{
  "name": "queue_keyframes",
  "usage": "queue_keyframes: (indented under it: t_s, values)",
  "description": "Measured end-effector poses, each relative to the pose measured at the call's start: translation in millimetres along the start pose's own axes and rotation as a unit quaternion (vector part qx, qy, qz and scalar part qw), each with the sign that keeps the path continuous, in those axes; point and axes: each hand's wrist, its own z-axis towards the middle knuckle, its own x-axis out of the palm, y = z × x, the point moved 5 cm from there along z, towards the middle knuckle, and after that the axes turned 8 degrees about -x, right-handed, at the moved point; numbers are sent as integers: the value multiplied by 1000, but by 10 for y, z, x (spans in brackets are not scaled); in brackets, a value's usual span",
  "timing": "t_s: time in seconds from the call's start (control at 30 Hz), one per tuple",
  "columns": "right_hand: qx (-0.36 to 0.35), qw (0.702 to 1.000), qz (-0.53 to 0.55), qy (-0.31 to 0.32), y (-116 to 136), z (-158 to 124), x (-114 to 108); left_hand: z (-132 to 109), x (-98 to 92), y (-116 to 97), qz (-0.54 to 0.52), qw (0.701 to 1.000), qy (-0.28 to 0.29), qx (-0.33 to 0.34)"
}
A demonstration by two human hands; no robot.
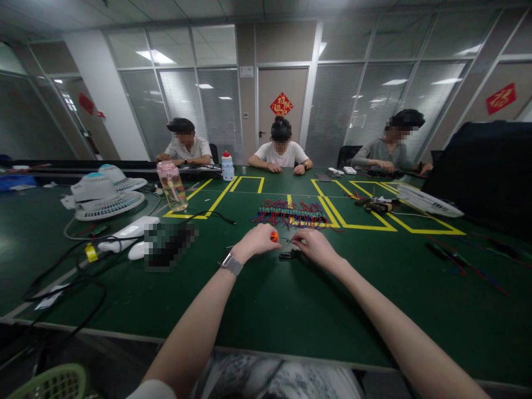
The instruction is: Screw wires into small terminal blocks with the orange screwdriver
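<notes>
My left hand (261, 239), with a silver watch on its wrist, is closed around a small object with a round orange end (274, 236); most of it is hidden in the fingers, so its kind is unclear. Facing it, my right hand (313, 244) is closed in a pinch on a thin dark wire (287, 240) that shows in the gap between my hands. A small black part (286, 256) lies on the table just below the fingertips. Beyond both hands lies a row of small green circuit boards (293, 211) with red and blue wires.
Yellow tape outlines (366, 227) mark the green table (266, 310). To the left are white fans (108, 202), a pink-lidded bottle (172, 185), a white power strip (128, 234) and black cables. Several people sit across. Tools (376, 205) and a black screen (494, 177) are at right.
</notes>
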Motion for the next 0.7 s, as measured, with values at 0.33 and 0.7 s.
queue_keyframes:
  t_s: [0.33,0.7]
  values:
    - [42,987,156,24,80,-126,15,-10,-98,254,86,988,-63,-108]
    - [-9,992,127,16,259,-242,93,-2,-76,233,116,985,-49,-120]
